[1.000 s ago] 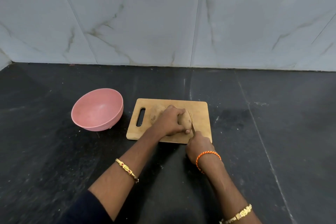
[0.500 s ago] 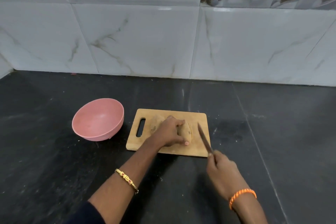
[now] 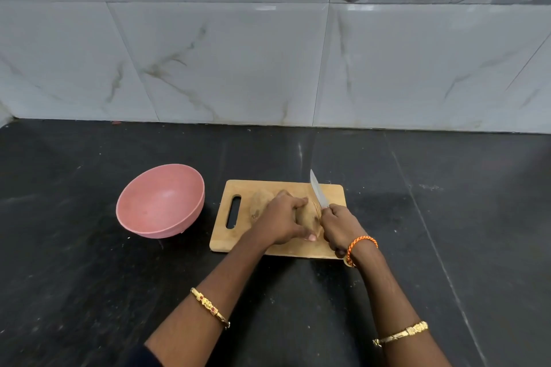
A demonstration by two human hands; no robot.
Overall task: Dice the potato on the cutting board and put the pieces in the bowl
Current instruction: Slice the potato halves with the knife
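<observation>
You had one brown, unpeeled potato (image 3: 308, 219) lying on the one wooden cutting board (image 3: 334, 197), your left hand (image 3: 281, 222) clenched over it, your right hand (image 3: 340, 226) grasping one steel knife (image 3: 318, 193). Fingers that close to the blade risked a nick if the round potato rolled. One empty pink bowl (image 3: 161, 202) waited left on the black worktop (image 3: 89, 262).

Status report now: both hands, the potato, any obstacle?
Left hand grips brown potato on wooden cutting board. Right hand holds steel knife at potato. Pink bowl empty. No obstacle.
</observation>
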